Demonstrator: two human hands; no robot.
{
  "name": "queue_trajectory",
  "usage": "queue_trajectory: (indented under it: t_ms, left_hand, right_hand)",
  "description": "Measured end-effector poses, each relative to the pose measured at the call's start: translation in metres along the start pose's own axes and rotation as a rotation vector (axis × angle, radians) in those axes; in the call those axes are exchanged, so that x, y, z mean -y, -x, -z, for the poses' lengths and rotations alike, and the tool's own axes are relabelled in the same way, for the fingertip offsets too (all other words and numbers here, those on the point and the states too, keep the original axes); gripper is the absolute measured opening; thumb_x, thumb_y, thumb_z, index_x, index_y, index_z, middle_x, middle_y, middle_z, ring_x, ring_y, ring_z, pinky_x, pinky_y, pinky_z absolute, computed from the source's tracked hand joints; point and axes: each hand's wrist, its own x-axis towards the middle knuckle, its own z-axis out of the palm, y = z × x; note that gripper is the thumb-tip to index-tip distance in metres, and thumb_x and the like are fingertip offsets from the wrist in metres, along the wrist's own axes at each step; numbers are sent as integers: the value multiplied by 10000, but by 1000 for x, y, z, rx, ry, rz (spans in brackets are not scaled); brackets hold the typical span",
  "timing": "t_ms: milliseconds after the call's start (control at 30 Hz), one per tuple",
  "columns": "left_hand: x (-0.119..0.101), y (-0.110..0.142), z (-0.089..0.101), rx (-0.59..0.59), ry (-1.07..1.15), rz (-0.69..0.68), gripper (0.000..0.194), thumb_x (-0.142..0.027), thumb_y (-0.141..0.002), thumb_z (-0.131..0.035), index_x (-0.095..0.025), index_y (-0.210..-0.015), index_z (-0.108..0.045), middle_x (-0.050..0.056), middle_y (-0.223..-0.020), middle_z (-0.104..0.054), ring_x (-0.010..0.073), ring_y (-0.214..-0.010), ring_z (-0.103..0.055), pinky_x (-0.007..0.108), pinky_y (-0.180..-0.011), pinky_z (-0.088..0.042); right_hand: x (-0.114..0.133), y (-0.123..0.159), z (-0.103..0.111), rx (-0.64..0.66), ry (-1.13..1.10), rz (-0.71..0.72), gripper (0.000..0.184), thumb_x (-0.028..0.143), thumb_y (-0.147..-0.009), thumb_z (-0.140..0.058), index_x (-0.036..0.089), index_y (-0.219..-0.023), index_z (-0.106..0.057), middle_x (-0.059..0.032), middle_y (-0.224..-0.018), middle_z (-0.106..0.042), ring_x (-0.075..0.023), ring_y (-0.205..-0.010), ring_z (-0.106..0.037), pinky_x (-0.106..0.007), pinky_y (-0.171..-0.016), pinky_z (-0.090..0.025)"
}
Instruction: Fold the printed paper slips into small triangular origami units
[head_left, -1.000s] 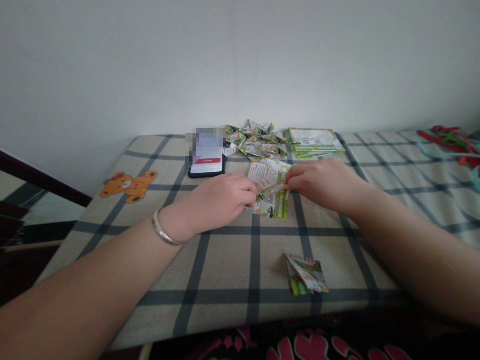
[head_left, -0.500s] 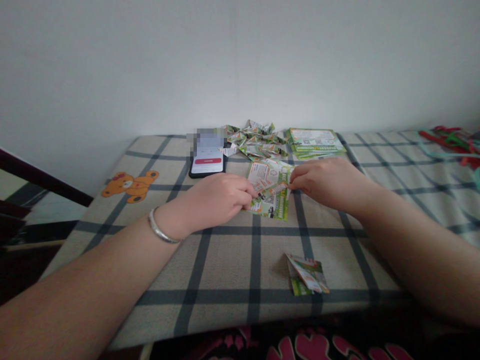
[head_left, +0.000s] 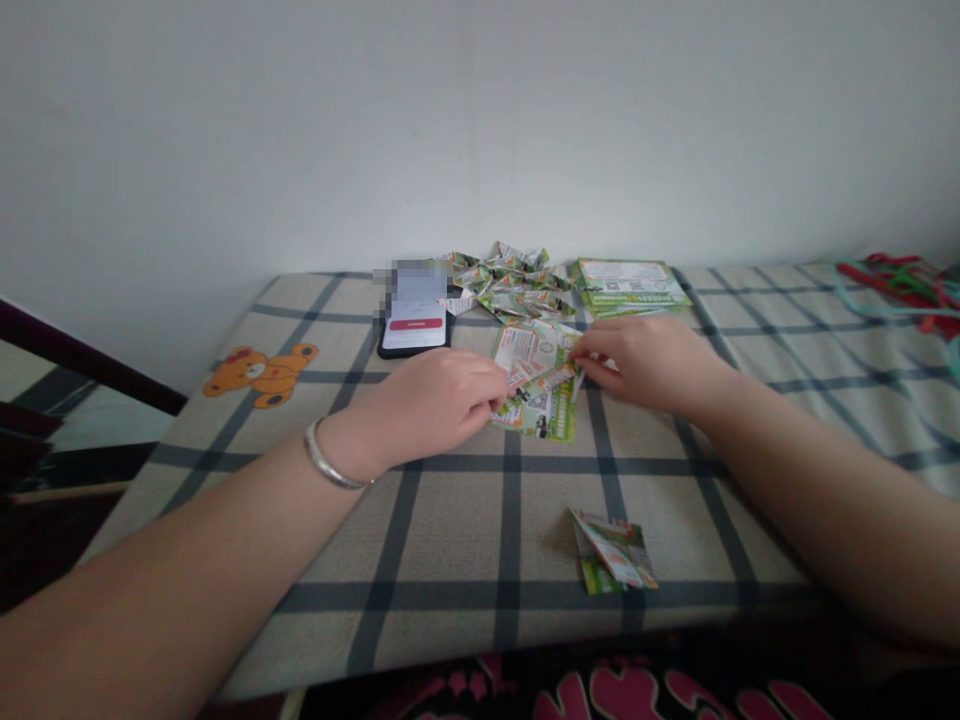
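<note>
A green and white printed paper leaflet [head_left: 541, 380] lies on the checked cloth in the middle of the surface. My left hand [head_left: 435, 400], with a silver bracelet at the wrist, pinches the leaflet's left edge with curled fingers. My right hand [head_left: 645, 362] pinches its right edge, fingertips pressed together on the fold. A folded leaflet piece [head_left: 613, 550] lies nearer to me on the cloth, apart from both hands.
A phone [head_left: 414, 320] with a lit screen lies behind my left hand. Several folded paper pieces [head_left: 514, 280] are heaped at the back, next to a stack of flat leaflets [head_left: 628, 283]. Red and green cords [head_left: 904, 285] lie far right. A bear print [head_left: 259, 370] marks the cloth [head_left: 450, 520].
Both hands stay on the leaflet. My right fingers have shifted slightly along its right edge, and the paper has turned a little under them.
</note>
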Motion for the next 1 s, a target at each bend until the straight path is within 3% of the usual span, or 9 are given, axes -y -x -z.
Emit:
queue_trajectory:
  t_ms: [133,367,667,1000]
  left_hand:
    - [-2,0,-2,-31,-32,5,225,-111,-866,-469,-168,-898,-685,63,-961,-719,214,-969,-665,390,-892,-536]
    - [-4,1,-5,-1,-99,-39,200,-203,-900,-541,-173,-1063,-655,75,-1080,-676,233,-1014,-628,417,-920,-517]
    - [-3,2,-11,-43,-118,54,412,-262,-915,-546,-155,-1313,-550,123,-1411,-530,244,-1291,-507,430,-1101,-423]
    - [-4,2,-14,-46,-114,104,515,-366,-923,-567,-118,-1365,-475,146,-1447,-494,269,-1366,-426,479,-1163,-328]
  right_hand:
    - [9,-1,-5,-43,-103,51,256,358,-909,-529,208,-1021,-704,-52,-949,-675,-174,-798,-605,-278,-622,-362]
    - [12,-4,-11,-70,-196,106,240,333,-888,-561,177,-1014,-691,-68,-991,-663,-206,-907,-595,-314,-750,-426]
    - [13,-5,-11,-133,-213,138,204,316,-872,-586,175,-967,-700,-75,-980,-689,-222,-929,-593,-338,-818,-438]
    - [19,-7,-13,-131,-288,138,142,251,-861,-589,163,-951,-656,-65,-919,-675,-215,-892,-588,-325,-807,-431]
